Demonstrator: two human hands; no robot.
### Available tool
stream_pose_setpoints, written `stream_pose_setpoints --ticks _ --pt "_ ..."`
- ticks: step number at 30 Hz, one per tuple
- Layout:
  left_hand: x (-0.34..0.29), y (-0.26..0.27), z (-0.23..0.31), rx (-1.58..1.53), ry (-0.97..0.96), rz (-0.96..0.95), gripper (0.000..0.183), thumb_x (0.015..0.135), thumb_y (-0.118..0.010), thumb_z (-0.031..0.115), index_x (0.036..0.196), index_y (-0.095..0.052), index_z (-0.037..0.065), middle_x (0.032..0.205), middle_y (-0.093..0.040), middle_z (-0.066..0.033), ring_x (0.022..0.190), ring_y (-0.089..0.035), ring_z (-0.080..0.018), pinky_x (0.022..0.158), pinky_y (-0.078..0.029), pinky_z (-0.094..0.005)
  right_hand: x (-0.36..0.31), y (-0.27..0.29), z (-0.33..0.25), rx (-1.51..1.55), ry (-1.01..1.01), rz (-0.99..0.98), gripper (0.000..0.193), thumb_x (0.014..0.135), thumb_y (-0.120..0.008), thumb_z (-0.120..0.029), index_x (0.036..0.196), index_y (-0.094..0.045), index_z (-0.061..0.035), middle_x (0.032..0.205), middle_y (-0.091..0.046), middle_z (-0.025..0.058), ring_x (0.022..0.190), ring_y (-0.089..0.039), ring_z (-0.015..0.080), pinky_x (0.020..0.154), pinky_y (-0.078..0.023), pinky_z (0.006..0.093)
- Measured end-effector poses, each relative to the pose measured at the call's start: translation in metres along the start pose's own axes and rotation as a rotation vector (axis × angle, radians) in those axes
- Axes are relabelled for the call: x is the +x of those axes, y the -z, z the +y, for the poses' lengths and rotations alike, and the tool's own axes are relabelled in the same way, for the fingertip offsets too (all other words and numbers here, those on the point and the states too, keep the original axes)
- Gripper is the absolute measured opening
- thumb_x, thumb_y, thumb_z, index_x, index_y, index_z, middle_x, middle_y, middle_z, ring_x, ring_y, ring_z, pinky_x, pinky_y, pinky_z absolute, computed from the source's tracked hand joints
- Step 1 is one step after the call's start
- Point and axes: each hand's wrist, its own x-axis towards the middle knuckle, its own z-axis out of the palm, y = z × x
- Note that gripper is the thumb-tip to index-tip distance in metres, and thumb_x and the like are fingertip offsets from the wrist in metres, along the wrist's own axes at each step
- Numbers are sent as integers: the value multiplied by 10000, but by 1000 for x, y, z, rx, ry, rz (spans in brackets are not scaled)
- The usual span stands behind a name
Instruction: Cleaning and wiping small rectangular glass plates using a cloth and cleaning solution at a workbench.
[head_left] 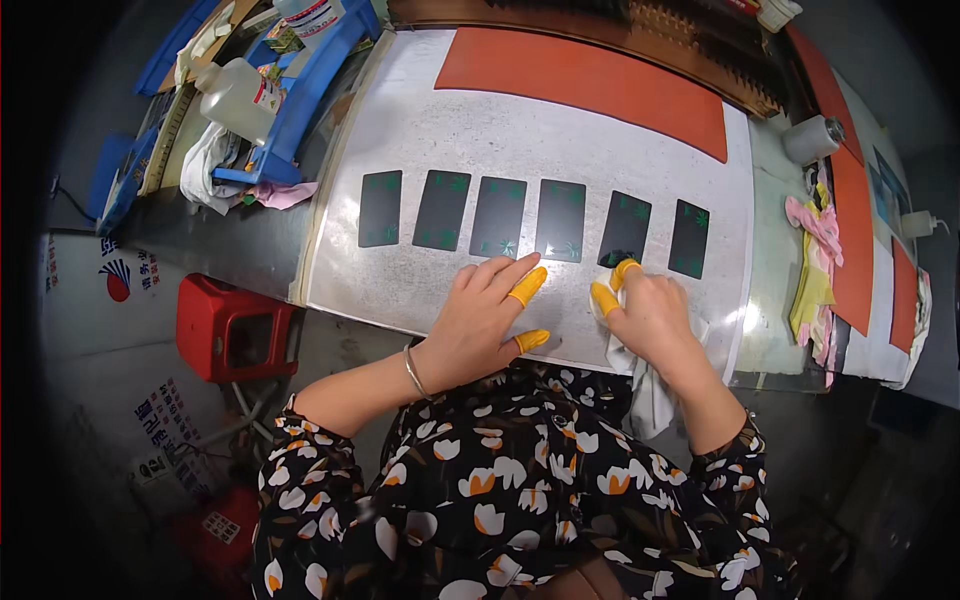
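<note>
Several dark rectangular panels with green markings lie in a row on the pale worktop [400,290]. My left hand [475,315] rests near the lower edges of the middle panels [498,215], its thumb and index finger apart, both in yellow finger cots, with nothing held. Pinched in my right hand [650,315] is a white cloth [652,400] that hangs down over the front edge. The yellow-capped fingertips of that hand meet the lower end of the panel second from the right [627,220]. The part of the cloth under my fingers is mostly hidden.
An orange-red mat [590,85] lies along the back, before a dark brush-like rack [600,30]. At left stand a blue tray [300,110] and a translucent bottle [240,98]; a red stool [215,330] is below. Pink and yellow cloths [818,260] hang at right near a white bottle [812,140].
</note>
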Motion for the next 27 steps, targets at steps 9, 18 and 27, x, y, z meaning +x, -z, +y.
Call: stream_pose_setpoints --ticks 9,18,27 --pt "-3 -4 -1 109 11 -25 606 669 -676 264 1162 -472 -23 1327 -374 -107 1095 -400 -263 872 -318 -377 88 24 -38 57 100 42 273 722 -577 -205 887 -595 13 718 -608 228 722 -596 383 673 -454 445" --pt "-6 -13 -3 160 -26 67 597 729 -603 415 1131 -500 -14 1321 -397 -104 1042 -427 -233 820 -324 -370 97 -7 -44 -22 31 66 277 730 -596 -232 781 -587 40 746 -616 239 710 -615 383 645 -491 435" --pt "-9 -5 -8 2 -28 75 580 722 -633 356 1146 -487 -11 1316 -398 -123 1082 -418 -267 857 -319 -386 66 -9 -52 -3 33 -7 257 700 -611 -188 846 -595 22 679 -606 226 677 -609 374 635 -479 447"
